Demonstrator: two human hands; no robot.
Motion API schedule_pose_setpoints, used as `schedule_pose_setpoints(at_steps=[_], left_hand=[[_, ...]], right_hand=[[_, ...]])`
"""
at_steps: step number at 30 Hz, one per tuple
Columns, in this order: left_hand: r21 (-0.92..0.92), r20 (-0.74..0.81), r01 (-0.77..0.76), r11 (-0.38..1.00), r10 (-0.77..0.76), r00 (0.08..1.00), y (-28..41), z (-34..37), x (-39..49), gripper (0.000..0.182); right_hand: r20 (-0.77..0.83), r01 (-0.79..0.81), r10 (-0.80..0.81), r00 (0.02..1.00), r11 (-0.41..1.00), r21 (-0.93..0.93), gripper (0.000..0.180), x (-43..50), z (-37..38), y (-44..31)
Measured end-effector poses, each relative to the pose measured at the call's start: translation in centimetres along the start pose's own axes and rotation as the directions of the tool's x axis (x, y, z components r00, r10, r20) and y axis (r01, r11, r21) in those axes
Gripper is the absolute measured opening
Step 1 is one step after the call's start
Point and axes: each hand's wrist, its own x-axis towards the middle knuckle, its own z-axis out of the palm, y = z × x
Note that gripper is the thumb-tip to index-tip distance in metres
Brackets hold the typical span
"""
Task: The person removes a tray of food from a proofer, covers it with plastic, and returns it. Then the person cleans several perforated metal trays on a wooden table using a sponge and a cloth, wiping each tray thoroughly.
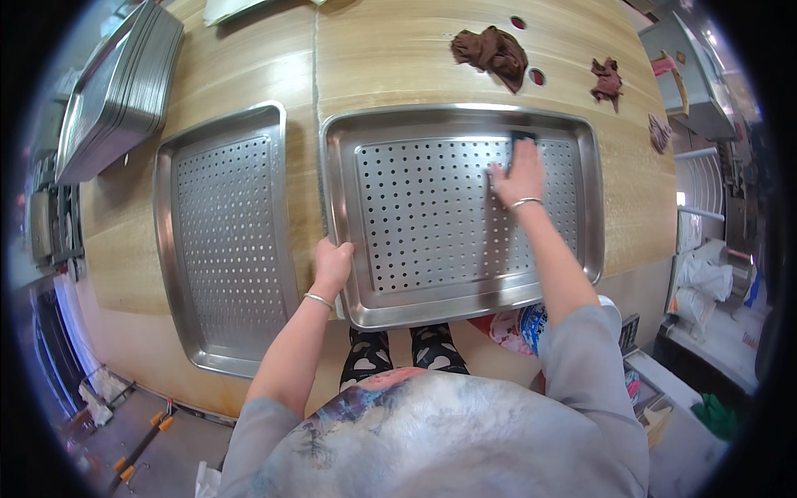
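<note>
A perforated stainless-steel tray (436, 215) lies before me, its front edge jutting past the table's edge. My left hand (333, 264) grips the tray's left rim, thumb on top. Over the tray's far right part, my right hand (523, 174) is blurred, with a small dark scouring pad (524, 135) under its fingertips near the back wall. Part of the pad is hidden by the fingers. To the left rests a second perforated steel tray (227, 236), also reaching over the front edge.
A stack of steel trays (127, 93) stands at the far left of the wooden table (386, 62). Brown cloths (495, 53) and a smaller reddish-brown cloth (606, 83) lie at the back right, near two round holes. A pale crumpled cloth (659, 132) sits by the right edge.
</note>
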Motion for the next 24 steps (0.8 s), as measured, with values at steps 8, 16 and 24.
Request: schedule_pose_setpoints(at_steps=[8, 16, 24], left_hand=[[0.002, 0.01, -0.038, 0.999, 0.038, 0.999, -0.4, 0.0, 0.3, 0.021], [0.043, -0.09, 0.053, 0.998, -0.049, 0.995, 0.6, 0.4, 0.0, 0.078], [0.063, -0.155, 0.131, 0.989, -0.12, 0.981, 0.5, 0.8, -0.1, 0.077]], right_hand=[[0.004, 0.639, -0.663, 0.749, 0.724, 0.26, 0.065, -2.6, 3.8, -21.8], [0.187, 0.752, -0.861, 0.474, 0.506, 0.422, 0.062, -15.5, 0.1, -16.4], [0.347, 0.614, -0.718, 0.603, 0.696, 0.374, 0.055, -21.7, -4.9, -1.3]])
